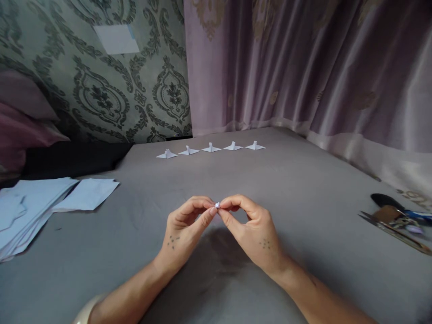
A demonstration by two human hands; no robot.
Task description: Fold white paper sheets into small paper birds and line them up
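Observation:
Between my fingertips is a tiny folded piece of white paper, held above the grey cloth surface. My left hand pinches its left side between thumb and forefinger. From the right, my right hand grips it with thumb and forefinger too. Most of the paper is covered by the fingers, so its full shape is hidden. Farther off, several folded white paper figures stand in a row, from one at the left end to another at the right end.
A stack of white paper sheets lies at the left, with a smaller paper piece beside it. Scissors and a few small items rest at the right edge. Black cloth lies at the back left, near a purple curtain.

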